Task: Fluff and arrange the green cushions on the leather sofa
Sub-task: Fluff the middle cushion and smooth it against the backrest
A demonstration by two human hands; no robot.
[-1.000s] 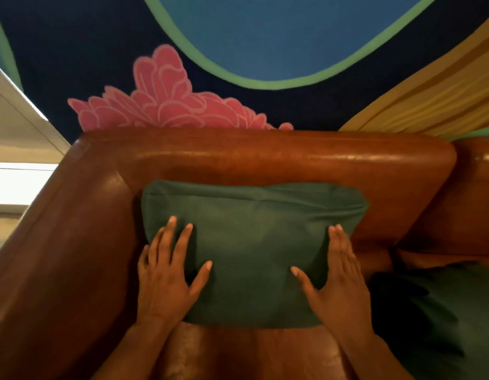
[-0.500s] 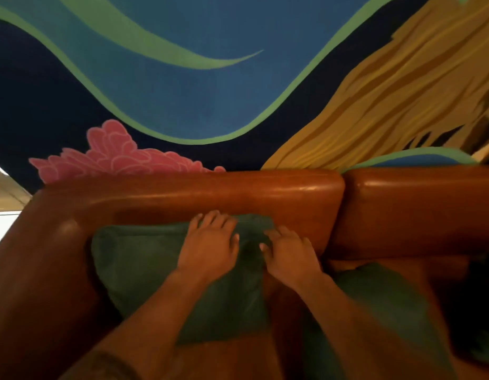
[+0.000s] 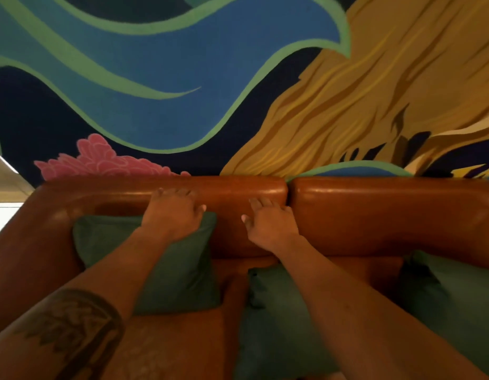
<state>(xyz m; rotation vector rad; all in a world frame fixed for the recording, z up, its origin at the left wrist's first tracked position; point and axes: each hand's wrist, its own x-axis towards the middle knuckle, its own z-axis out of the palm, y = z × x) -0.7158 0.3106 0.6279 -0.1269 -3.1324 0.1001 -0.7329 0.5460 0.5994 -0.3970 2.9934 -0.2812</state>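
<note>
I see my left hand [image 3: 172,215] lying flat, fingers spread and gripping nothing, over the upper right corner of the green cushion [image 3: 166,264] propped in the sofa's [image 3: 375,215] left corner against the backrest; the fingertips reach past the cushion onto the leather. My right hand [image 3: 270,223] is open too and holds nothing, its palm against the backrest just right of that cushion, not touching it. A second cushion [image 3: 276,319] lies on the seat beneath my right forearm (mostly in shadow), and a third cushion [image 3: 457,297] leans toward the right end. A painted wall [image 3: 183,78] rises behind.
</note>
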